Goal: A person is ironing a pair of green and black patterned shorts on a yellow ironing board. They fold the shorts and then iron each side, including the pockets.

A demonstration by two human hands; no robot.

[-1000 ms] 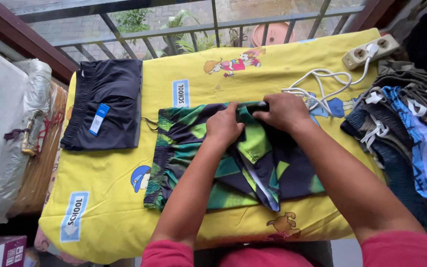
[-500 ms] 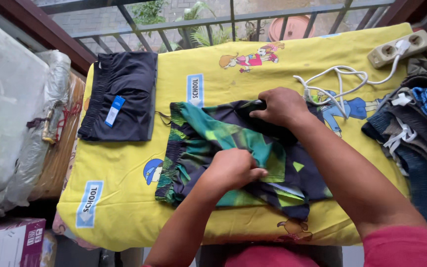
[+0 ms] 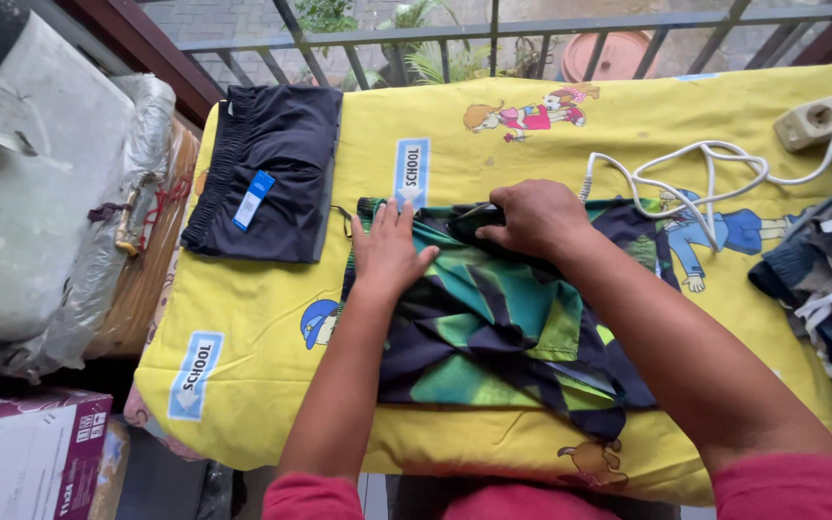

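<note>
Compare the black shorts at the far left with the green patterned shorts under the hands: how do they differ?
The black shorts are plain, neatly folded flat and untouched; the green patterned shorts are multicoloured, rumpled and only partly folded. The left hand presses flat on the green pair while the right hand grips its upper edge; the black pair carries a blue tag. Both lie on the yellow cloth.

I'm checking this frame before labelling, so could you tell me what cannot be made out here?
- Head view: the right hand covers the green and black shorts at their top edge, so its grip is unclear.
- The pile of clothes is cut off by the right edge.
- The tag on the black shorts is too small to read.
</note>
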